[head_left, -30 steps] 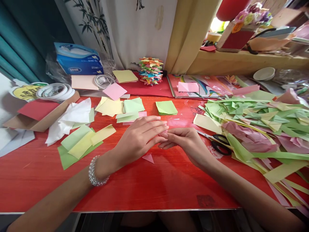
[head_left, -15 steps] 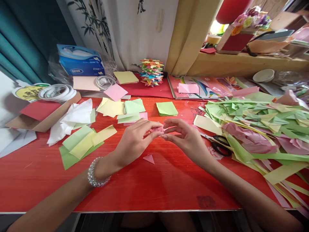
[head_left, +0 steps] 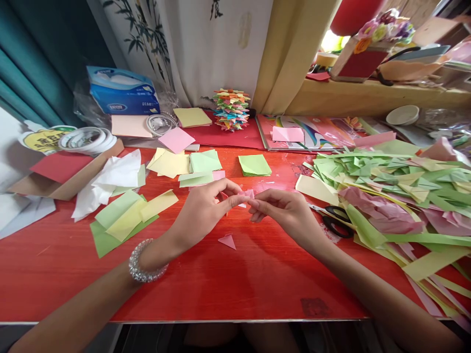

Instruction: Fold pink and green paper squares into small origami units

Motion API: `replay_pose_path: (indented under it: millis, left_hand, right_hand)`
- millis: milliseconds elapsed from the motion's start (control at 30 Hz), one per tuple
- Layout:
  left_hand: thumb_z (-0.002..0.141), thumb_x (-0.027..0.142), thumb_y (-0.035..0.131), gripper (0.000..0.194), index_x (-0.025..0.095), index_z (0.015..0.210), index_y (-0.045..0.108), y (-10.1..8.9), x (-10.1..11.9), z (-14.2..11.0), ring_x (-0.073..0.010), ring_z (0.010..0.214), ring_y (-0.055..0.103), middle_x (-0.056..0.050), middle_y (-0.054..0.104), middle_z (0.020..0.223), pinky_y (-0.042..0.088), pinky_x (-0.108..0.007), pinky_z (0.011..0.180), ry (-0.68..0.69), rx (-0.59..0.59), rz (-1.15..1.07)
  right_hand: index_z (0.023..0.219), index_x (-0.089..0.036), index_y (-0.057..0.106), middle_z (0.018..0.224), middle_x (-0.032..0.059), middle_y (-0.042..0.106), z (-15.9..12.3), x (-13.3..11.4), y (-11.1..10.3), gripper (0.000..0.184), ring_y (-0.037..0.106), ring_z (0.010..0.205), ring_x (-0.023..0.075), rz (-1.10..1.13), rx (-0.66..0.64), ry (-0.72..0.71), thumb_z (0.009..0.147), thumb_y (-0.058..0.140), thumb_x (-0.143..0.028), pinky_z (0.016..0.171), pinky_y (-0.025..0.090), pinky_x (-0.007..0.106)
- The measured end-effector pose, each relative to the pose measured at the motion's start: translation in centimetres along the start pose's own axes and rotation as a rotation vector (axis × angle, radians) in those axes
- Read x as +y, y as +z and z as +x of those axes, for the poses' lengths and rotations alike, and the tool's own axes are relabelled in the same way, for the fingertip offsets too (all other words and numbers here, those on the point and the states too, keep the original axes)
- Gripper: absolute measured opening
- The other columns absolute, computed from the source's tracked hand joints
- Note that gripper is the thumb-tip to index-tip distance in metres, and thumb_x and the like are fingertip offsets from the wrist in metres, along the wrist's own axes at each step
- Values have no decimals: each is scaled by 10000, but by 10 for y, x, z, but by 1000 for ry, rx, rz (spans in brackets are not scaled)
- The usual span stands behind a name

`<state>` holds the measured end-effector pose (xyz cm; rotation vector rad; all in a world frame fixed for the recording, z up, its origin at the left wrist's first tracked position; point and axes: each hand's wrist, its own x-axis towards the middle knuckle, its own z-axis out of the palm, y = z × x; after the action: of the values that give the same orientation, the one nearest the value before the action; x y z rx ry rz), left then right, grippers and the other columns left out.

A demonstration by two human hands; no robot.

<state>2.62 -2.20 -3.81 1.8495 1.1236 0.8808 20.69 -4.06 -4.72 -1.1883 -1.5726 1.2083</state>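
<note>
Between my two hands is a small folded piece of pink paper [head_left: 248, 193], partly hidden by the fingers. My left hand [head_left: 211, 211] pinches it from the left with thumb and fingers; a clear beaded bracelet [head_left: 142, 262] circles that wrist. From the right, my right hand [head_left: 281, 211] pinches its near edge, fingertips close to the left thumb. On the table just below them lies a folded pink paper triangle [head_left: 228, 240]. A stack of green paper squares [head_left: 254, 165] sits beyond the hands.
Black-handled scissors [head_left: 336, 220] lie right of my right hand, beside a heap of green folded pieces [head_left: 397, 171] and paper strips. Green and yellow sheets [head_left: 128, 215] spread at left. A multicoloured paper tower [head_left: 231, 110] stands at the back of the red table [head_left: 176, 299].
My right hand has lowered slightly and its fingers have curled in to pinch the pink paper. More of the paper shows above the left thumb. Things on the table stay put.
</note>
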Motion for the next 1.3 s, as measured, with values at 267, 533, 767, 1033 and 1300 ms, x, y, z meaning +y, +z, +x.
replay_pose_path:
  millis: [267, 533, 767, 1033, 1300]
  left_hand:
    - [830, 394, 566, 240, 196, 720, 645, -1, 1, 0, -120, 638, 570, 20, 626, 656, 424, -240, 627, -33, 31, -33]
    - [820, 343, 592, 157, 191, 802, 630, 6, 0, -1, -118, 727, 565, 12, 643, 793, 417, -232, 659, -31, -35, -139]
    - [777, 254, 649, 134, 170, 700, 579, 11, -1, -1, -93, 696, 548, 27, 592, 707, 435, -205, 673, -162, -12, -554]
    - [782, 284, 643, 134, 179, 769, 560, -3, -1, 7, -124, 635, 617, 10, 616, 670, 460, -218, 593, -143, 94, -457]
    - [852, 371, 527, 208, 181, 834, 610, -15, -14, 18, -104, 653, 538, -5, 553, 742, 462, -217, 641, -58, 252, -392]
  right_hand:
    - [718, -139, 634, 642, 27, 650, 0, -4, -2, 230, 637, 574, 125, 7, -4, 33, 801, 599, -350, 571, 506, 241]
    - [742, -142, 618, 669, 15, 640, -4, 1, 3, 198, 635, 581, 112, 30, -54, 1, 820, 578, -319, 571, 509, 229]
    - [760, -165, 617, 641, -4, 646, -8, 1, 13, 161, 598, 584, 96, -218, 15, -92, 838, 565, -296, 584, 472, 217]
    - [1021, -208, 627, 927, 50, 590, -23, 24, 40, 196, 537, 637, 105, -835, -250, -444, 881, 495, -248, 481, 383, 214]
    - [1109, -101, 565, 833, 97, 638, -21, 23, 32, 283, 554, 673, 163, -1170, -277, -745, 930, 353, -155, 515, 408, 275]
